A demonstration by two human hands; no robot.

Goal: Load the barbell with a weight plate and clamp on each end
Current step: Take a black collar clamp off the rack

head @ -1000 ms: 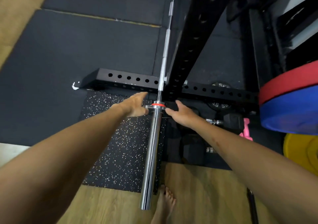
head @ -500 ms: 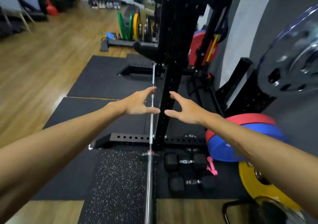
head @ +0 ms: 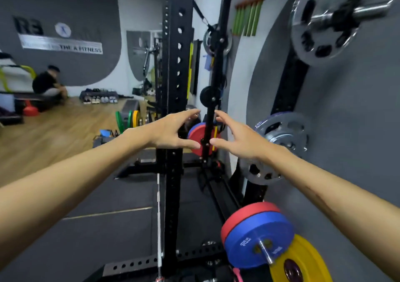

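Note:
The barbell (head: 159, 221) runs as a thin silver shaft along the floor mat beside the black rack upright (head: 174, 86), with no plate on the stretch I see. My left hand (head: 173, 131) and my right hand (head: 238, 136) are stretched forward at chest height, palms facing each other, fingers spread, holding nothing. Low on the right, a red plate (head: 240, 216), a blue plate (head: 259, 238) and a yellow plate (head: 303, 262) hang on a storage peg. Silver metal plates (head: 283, 134) hang on the wall rack. No clamp is visible.
Another red plate (head: 195, 140) sits on the far rack behind my hands. Green and yellow plates (head: 129, 119) stand on the wooden floor at the back. A person (head: 46, 82) crouches far left. A perforated black rack base (head: 138, 264) crosses the mat below.
The view has swung up from the barbell sleeve on the floor to the rack and wall. Both hands have come off the sleeve collar and now hover open in the air.

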